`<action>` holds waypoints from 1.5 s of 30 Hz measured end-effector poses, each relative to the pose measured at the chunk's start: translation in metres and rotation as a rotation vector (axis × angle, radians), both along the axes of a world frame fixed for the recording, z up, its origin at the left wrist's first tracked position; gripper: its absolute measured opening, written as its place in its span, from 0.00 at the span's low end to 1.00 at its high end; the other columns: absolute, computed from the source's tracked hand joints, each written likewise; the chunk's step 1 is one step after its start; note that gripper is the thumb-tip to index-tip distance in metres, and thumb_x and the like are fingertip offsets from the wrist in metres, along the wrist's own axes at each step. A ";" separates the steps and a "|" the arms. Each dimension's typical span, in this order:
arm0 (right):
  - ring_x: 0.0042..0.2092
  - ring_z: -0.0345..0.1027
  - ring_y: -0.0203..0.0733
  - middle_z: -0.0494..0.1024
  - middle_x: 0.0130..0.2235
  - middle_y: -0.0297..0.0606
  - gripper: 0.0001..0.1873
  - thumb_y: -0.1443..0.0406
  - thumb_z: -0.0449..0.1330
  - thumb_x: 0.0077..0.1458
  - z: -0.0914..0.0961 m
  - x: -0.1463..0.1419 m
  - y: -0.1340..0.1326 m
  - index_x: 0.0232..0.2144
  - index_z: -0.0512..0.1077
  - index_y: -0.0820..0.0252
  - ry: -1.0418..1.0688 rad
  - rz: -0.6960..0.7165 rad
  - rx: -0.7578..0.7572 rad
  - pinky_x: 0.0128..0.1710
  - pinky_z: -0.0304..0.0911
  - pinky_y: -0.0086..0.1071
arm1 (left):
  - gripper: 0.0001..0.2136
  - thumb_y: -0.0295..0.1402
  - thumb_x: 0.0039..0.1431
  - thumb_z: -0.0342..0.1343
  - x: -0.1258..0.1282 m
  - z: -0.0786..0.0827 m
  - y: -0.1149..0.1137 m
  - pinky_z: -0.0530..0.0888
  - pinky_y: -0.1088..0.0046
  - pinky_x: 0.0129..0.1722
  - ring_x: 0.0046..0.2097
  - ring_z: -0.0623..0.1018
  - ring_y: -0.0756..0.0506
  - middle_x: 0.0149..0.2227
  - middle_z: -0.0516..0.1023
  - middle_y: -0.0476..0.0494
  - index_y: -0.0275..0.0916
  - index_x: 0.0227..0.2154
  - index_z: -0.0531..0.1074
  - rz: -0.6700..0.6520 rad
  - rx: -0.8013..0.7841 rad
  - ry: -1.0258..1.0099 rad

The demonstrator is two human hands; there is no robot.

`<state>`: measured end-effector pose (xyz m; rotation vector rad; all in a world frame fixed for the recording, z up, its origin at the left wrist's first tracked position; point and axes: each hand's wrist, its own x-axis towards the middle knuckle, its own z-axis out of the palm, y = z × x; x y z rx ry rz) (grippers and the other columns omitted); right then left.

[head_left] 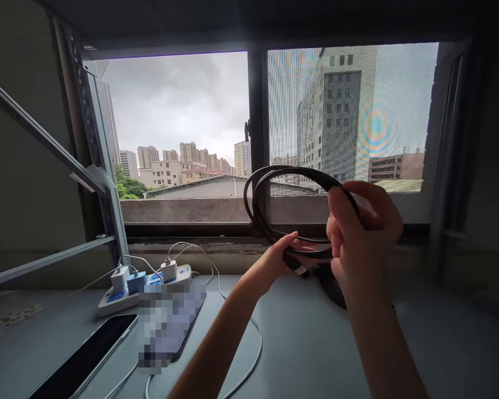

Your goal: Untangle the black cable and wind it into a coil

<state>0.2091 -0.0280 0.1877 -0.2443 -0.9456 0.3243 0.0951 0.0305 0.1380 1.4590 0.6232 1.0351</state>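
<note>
A black cable [255, 202] is wound into a loose coil and held up above the table, in front of the window. My right hand [363, 216] is closed round the coil's right side, thumb and fingers wrapped on the strands. At the bottom of the loop, my left hand [285, 255] grips the strands with its thumb on top; its fingers are partly hidden behind the cable. Just below that hand hangs a dark cable plug [294, 263] with a lighter metal end. Behind my right wrist, a dark round thing [331, 288] lies on the table, mostly hidden.
On the left of the table [291, 338] stands a white power strip [103, 307] with several chargers plugged in. Nearer lie a dark phone [89, 354] and a second, blurred phone [183, 321]. A white charging cable [261, 343] curves beside my left forearm. Metal shelf posts [103, 149] frame the window.
</note>
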 end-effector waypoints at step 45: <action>0.40 0.73 0.44 0.80 0.39 0.40 0.15 0.59 0.62 0.52 -0.032 0.034 0.090 0.41 0.79 0.55 -0.593 -0.379 -0.139 0.32 0.66 0.32 | 0.24 0.50 0.66 0.46 -0.051 0.023 0.007 0.52 0.81 0.14 0.14 0.50 0.55 0.14 0.44 0.57 0.36 0.22 0.61 -0.273 -0.017 -0.072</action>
